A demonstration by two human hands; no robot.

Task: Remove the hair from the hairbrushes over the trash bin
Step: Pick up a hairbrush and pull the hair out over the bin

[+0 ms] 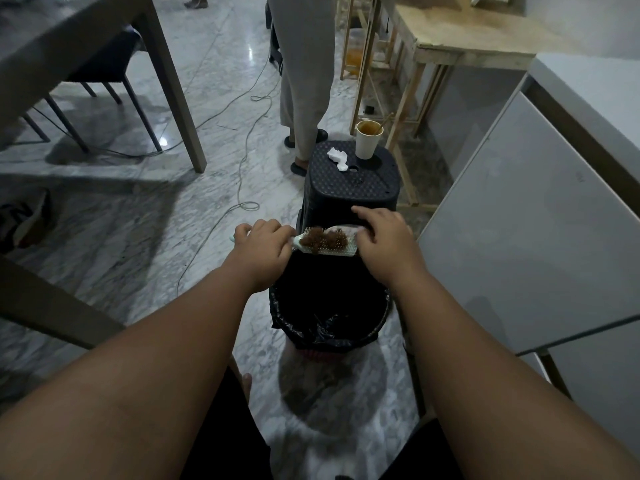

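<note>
Over the marble floor (145, 216), both bare forearms reach forward from the camera. Far left: grey table leg (173, 98) and a dark chair (104, 71); a thin cable (242, 161) trails across the floor. Left hand (261, 245) is closed in a fist around the handle of a pale mint-green plastic hairbrush (332, 249), which lies level, bristles up. A clump of reddish-brown hair (320, 239) sits tangled in the bristles. Right hand (384, 244) rests on the brush's far end, fingers curled down over the head; whether it pinches any hair cannot be told. Brush hangs directly above a round trash bin lined with a black plastic bag (329, 323), standing on the floor between the person's legs. Just behind the brush: a black perforated plastic stool (349, 181) carrying a crumpled white tissue (337, 157) and a white paper cup (369, 138). A standing person's grey trouser legs (304, 74) beyond. Right: white cabinet (540, 220).
</note>
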